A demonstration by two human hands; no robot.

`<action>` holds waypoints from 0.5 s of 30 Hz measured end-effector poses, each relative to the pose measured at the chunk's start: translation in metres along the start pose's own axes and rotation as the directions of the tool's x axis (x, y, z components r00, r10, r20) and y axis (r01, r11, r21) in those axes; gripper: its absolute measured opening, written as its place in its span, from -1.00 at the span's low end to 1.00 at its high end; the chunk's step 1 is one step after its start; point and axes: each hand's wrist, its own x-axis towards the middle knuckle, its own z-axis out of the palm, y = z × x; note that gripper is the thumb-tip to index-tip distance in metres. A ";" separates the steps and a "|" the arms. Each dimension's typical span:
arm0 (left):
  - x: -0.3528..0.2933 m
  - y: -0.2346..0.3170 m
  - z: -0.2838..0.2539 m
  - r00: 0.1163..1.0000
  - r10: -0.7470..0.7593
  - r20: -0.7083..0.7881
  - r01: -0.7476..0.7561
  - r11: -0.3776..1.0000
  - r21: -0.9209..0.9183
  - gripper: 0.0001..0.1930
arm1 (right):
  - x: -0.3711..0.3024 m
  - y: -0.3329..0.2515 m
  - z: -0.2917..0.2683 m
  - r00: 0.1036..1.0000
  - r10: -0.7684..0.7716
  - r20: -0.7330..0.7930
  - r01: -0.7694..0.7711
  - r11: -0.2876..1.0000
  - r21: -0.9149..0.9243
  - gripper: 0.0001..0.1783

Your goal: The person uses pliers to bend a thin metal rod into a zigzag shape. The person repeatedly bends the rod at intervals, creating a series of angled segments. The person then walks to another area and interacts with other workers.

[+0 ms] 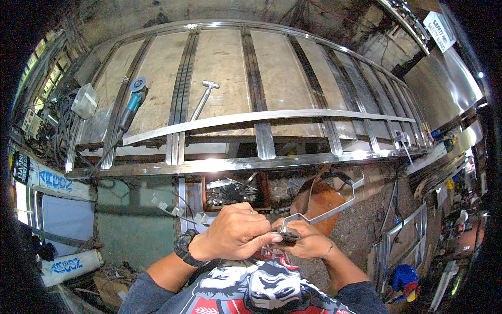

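Note:
Close to my body, my left hand [238, 230] is closed, its thumb pressed against the fingers at the near end of a bent metal strip [334, 210]. The strip has several angular bends and reaches out toward the upper right. My right hand [309, 239] curls around the same strip from the other side. A small dark piece [289, 236] sits between the two hands; its kind is hard to make out. Beyond my hands stands a crate [205, 194] with metal scraps in it.
A large metal frame [214, 165] with crossbars spans ahead. On it lie an angle grinder [132, 106], a hammer [201, 102], a long flat bar [261, 117] and a clear plastic container [85, 101]. An orange round seat [330, 215] stands beyond my right hand. White rolls [73, 267] lie at left.

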 end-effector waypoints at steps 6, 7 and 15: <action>-0.004 -0.003 -0.003 1.000 -0.017 -0.008 0.017 1.000 -0.014 -0.67 | -0.006 -0.014 -0.011 0.985 0.164 0.058 -0.169 0.981 0.093 -0.62; -0.003 -0.001 -0.004 1.000 -0.026 -0.016 0.026 0.999 -0.022 -0.67 | -0.004 -0.015 -0.009 0.995 0.097 0.022 -0.098 0.989 0.108 -0.61; -0.003 0.003 0.001 0.999 -0.022 -0.035 0.019 0.997 -0.073 -0.67 | -0.009 -0.014 0.000 0.997 0.021 0.071 -0.035 0.980 0.197 -0.43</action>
